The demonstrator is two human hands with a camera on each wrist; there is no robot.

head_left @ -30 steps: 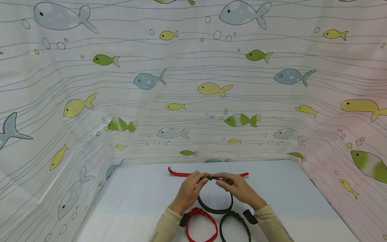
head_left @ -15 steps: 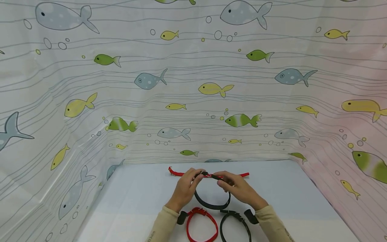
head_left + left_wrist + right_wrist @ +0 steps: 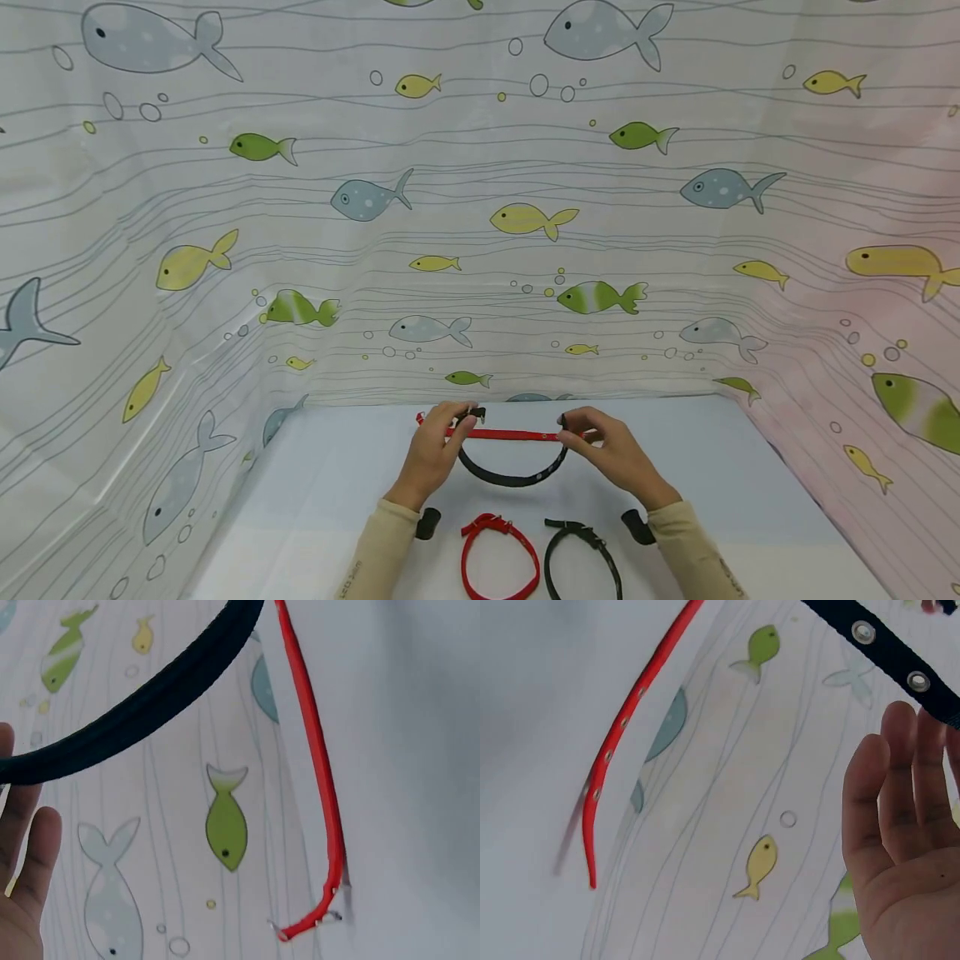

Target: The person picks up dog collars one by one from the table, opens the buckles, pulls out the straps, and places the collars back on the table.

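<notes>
A black pet collar [image 3: 510,481] hangs unfastened in a U between the two hands, above the table. My left hand [image 3: 427,458] pinches its buckle end [image 3: 477,413]. With thumb and fingers, my right hand [image 3: 621,457] pinches the other end. In the right wrist view metal eyelets show along the collar [image 3: 891,654], near the right hand's fingers [image 3: 866,795]. The left wrist view has the collar's plain band [image 3: 150,705] running to the fingers [image 3: 45,840]. Behind it on the table, a red collar [image 3: 510,434] lies stretched out, unbuckled.
Nearer the body, a buckled red collar [image 3: 463,567] and a buckled black collar [image 3: 549,562] lie side by side as loops on the white table [image 3: 330,500]. A fish-patterned sheet [image 3: 480,292] encloses the table at the back and sides.
The hands have drawn apart, left and right, and moved slightly forward. The held collar's ends, together at the buckle earlier, are now separated, and the closed loop has become an open U.
</notes>
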